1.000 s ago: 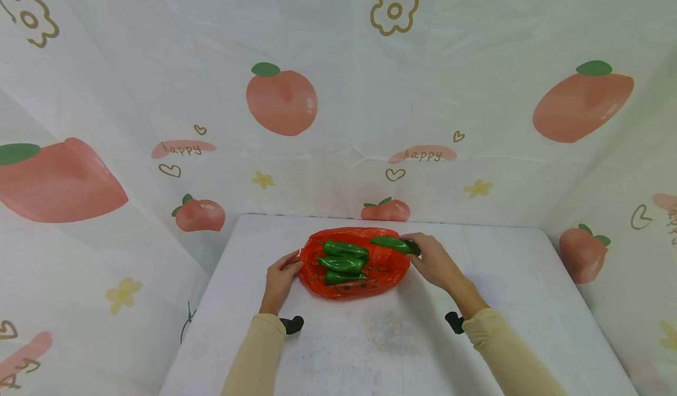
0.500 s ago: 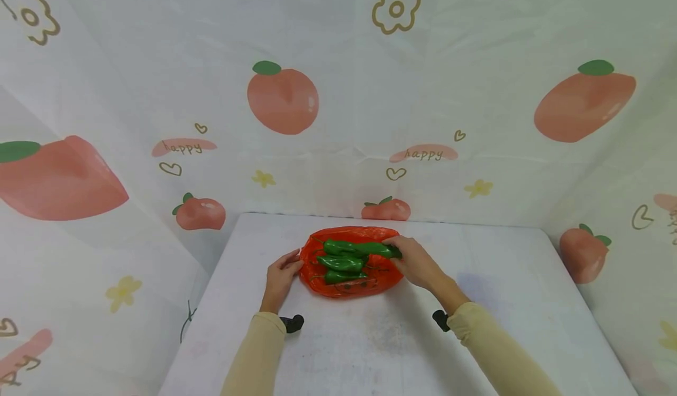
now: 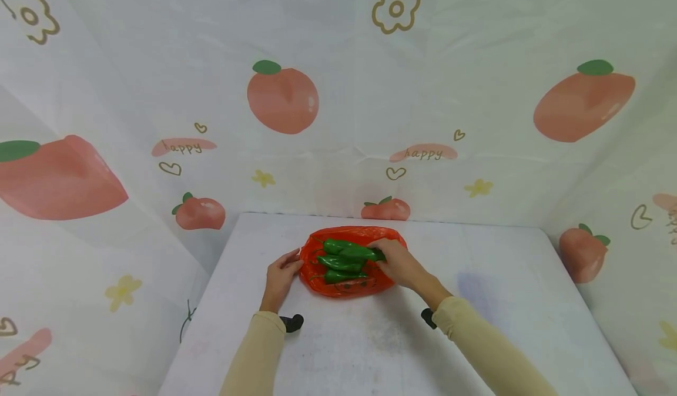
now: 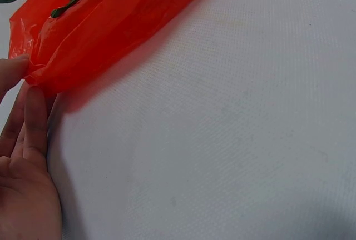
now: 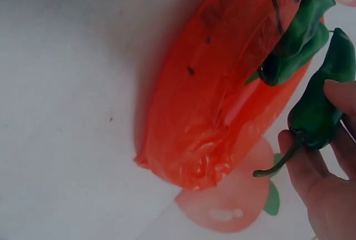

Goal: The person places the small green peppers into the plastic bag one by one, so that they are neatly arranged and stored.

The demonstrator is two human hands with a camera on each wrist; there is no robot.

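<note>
In the head view an orange-red plastic bag (image 3: 324,291) lies spread on the table, its mouth wide. Several green peppers (image 3: 341,262) lie side by side in it. My left hand (image 3: 280,278) pinches the bag's left edge; thumb and fingertips meet the film in the left wrist view. At the right, my right hand (image 3: 404,265) holds a green pepper (image 5: 317,106) by its stem end, thumb on one side and fingers on the other. Its tip points left over the other peppers. Whether it touches them I cannot tell.
The white table (image 3: 370,349) reaches back to a white curtain (image 3: 338,173) printed with fruit, flowers and words. Black wrist mounts (image 3: 292,324) show beside both forearms. A thin dark green tie (image 3: 187,319) hangs at the table's left edge.
My right hand has moved left and slightly down with the pepper, from the bag's right side to over the other peppers. The left hand and the bag stay in place.
</note>
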